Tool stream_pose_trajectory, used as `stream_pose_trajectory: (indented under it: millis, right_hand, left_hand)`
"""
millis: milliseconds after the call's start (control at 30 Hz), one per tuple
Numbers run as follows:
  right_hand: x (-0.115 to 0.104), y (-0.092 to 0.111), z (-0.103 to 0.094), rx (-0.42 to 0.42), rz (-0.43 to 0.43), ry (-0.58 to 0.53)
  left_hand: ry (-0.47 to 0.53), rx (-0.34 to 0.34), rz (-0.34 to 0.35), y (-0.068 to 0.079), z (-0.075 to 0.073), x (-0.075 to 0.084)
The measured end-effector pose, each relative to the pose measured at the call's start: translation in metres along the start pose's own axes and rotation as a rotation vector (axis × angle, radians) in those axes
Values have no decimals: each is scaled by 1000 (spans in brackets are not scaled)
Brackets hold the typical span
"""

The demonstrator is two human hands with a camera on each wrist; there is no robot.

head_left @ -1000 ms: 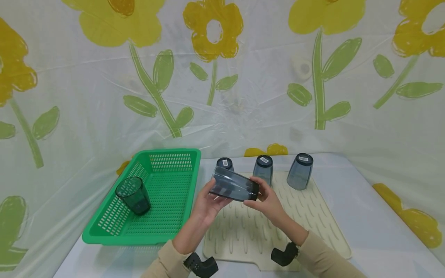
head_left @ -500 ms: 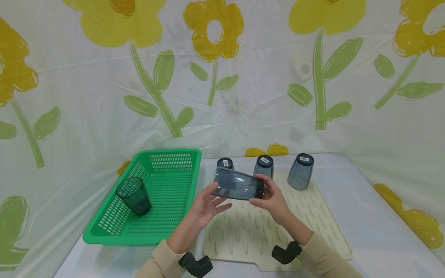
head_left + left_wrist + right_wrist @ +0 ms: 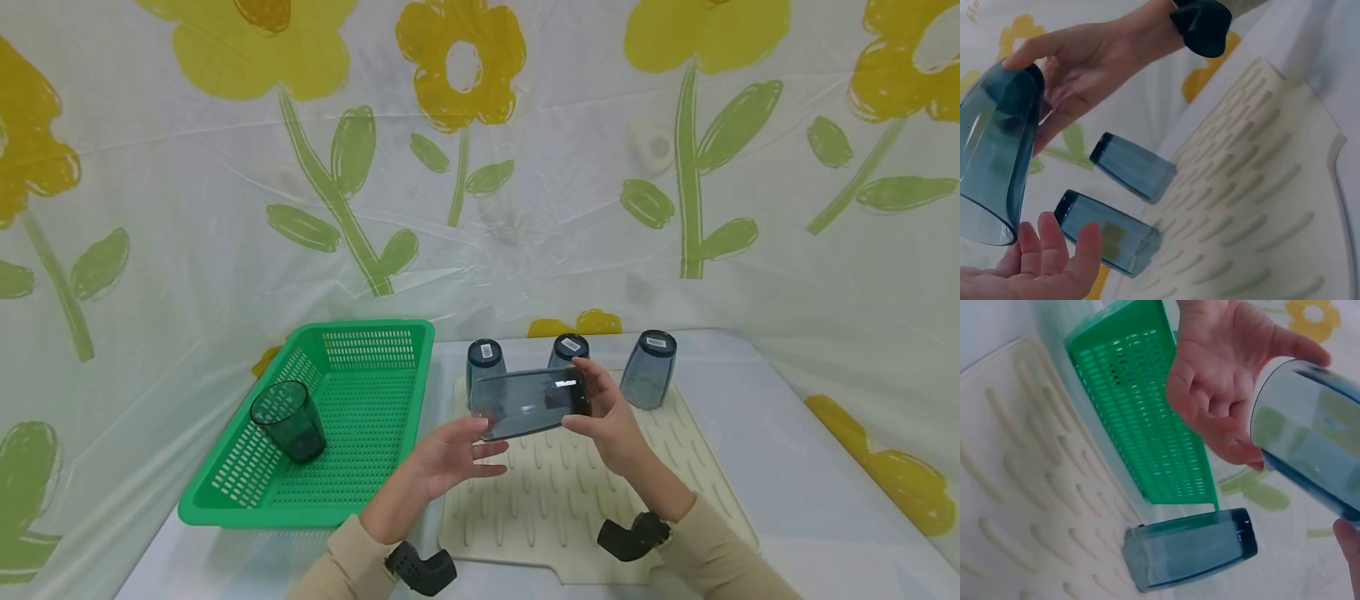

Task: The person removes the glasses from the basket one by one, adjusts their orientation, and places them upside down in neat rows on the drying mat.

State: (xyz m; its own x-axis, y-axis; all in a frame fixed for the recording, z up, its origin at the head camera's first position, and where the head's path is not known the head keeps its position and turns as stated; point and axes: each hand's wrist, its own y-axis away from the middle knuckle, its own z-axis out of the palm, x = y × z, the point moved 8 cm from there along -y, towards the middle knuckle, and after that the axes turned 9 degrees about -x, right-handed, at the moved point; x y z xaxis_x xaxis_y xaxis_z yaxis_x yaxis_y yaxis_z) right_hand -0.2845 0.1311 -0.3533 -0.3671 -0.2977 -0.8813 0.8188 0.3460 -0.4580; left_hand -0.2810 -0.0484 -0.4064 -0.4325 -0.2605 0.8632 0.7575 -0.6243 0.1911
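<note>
A blue-tinted drinking glass [image 3: 528,403] lies on its side in the air above the drying mat [image 3: 540,508], mouth to the left. My right hand [image 3: 617,423] grips its dark, thick base between thumb and fingers. My left hand [image 3: 448,460] is at the mouth end, its fingers loosely spread with the fingertips right at the rim. The right wrist view shows the left thumb by the upper rim and fingers by the lower rim. Behind, three similar glasses stand upside down: a left one [image 3: 483,367], a middle one [image 3: 567,350], partly hidden, and a right one [image 3: 649,371].
A green plastic basket [image 3: 197,515] stands to the left with one upright, slightly tilted glass [image 3: 288,422] in it. A white cloth [image 3: 757,400] covers the table, and a flower-patterned sheet [image 3: 555,208] hangs behind.
The glass has shifted right and levelled out, its base still in my right hand. My left fingers have loosened and spread at the rim.
</note>
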Motion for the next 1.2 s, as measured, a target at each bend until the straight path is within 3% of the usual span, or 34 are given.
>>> stream_pose_trajectory:
  millis: [300,500,867,1200]
  right_hand:
    - [-12,-2,-7,30,41,38]
    - [-24,-3,-15,57,75,111]
    - [-35,3,-44,91,221,301]
    - [-37,13,-67,103,317,443]
  left_hand:
    - [-130,-37,-93,-4,4,-3]
    - [-318,43,-61,-1,0,5]
    - [-610,185,-42,16,-9,28]
    - [-739,265,-50,26,-17,41]
